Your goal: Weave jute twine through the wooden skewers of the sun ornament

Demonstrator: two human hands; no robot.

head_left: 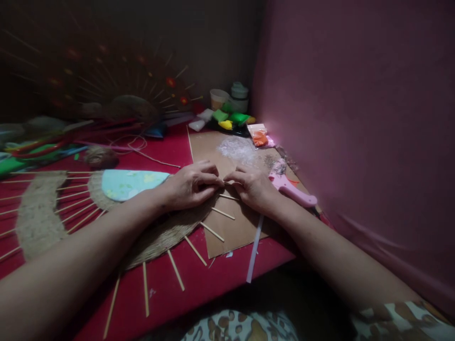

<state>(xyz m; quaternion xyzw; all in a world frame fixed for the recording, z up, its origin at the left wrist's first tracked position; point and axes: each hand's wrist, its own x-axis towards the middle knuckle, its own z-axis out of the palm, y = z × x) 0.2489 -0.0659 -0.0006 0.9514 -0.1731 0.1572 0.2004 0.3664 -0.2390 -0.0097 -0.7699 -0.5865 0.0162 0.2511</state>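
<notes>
A large half-round fan [170,237] of woven twine and thin wooden sticks lies on the red table, with a light-blue floral cloth piece [133,183] at its middle. Over the fan's right-hand end, my left hand [195,184] is closed, pinching its woven edge. My right hand [254,187] meets it there, thumb and finger pinched together. Whatever is between those right fingertips is too small to make out. Just right of that hand lies a pink glue gun [293,189], and a translucent glue stick [255,251] shows below the wrist.
Under my hands is a brown cardboard sheet [216,244] on the red table [192,293]. A twine ball [100,156] sits behind the fan. Colourful clay packets [238,118], a cup [219,99] and a jar [239,94] stand at the back. A pink curtain [355,118] hangs at right.
</notes>
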